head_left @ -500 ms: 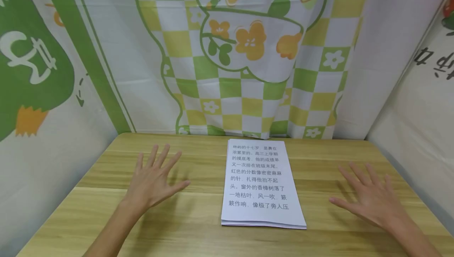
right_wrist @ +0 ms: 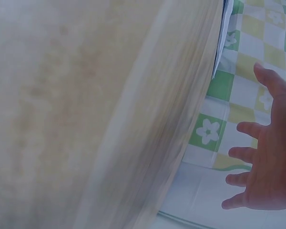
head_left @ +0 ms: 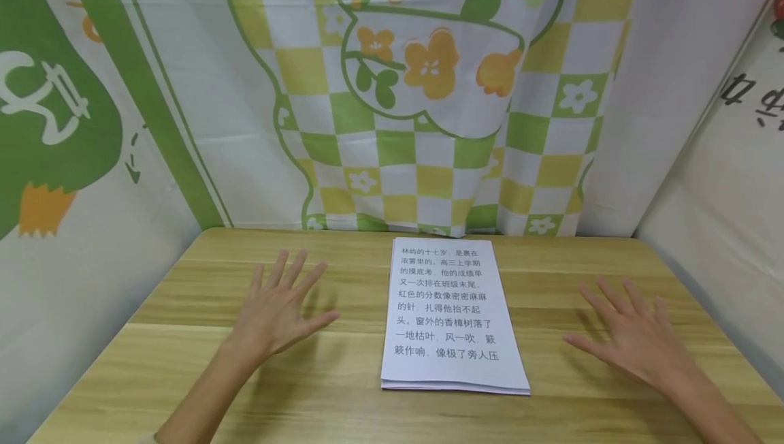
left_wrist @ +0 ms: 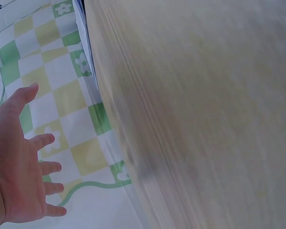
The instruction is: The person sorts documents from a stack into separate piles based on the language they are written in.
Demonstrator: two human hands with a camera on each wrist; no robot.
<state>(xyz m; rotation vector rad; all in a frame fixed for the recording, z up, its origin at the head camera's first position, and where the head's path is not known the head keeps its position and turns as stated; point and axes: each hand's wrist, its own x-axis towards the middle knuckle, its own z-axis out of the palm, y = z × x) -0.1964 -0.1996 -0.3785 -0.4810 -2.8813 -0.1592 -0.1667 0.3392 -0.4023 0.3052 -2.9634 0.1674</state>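
Where the scene closes off at the back, a printed curtain [head_left: 416,165] hangs in green, yellow and white checks with orange flowers [head_left: 431,62], and cloth walls [head_left: 723,240] enclose the left and right sides. Below it spreads a wood-grain table [head_left: 331,403], its far corners rounded. On the table, a little right of the middle, lies a stack of paper [head_left: 450,314], its far end just beside the curtain and its near end towards the person, where the edges of several sheets show. It lies flat between the two hands, touching neither of them

The left hand [head_left: 272,318] is held over the table to the left of the stack, spread wide and with nothing in its grasp; its shadow falls on the wood. The right hand [head_left: 643,342] is held likewise on the other side, just as widely spread and bare of any object. In both wrist views the palms face the camera, with fingers [left_wrist: 51,167] extended and well apart. Each thumb [head_left: 321,323] points inward, towards the stack. Smallest are the dark Chinese characters [head_left: 441,309], printed in rows across the top sheet
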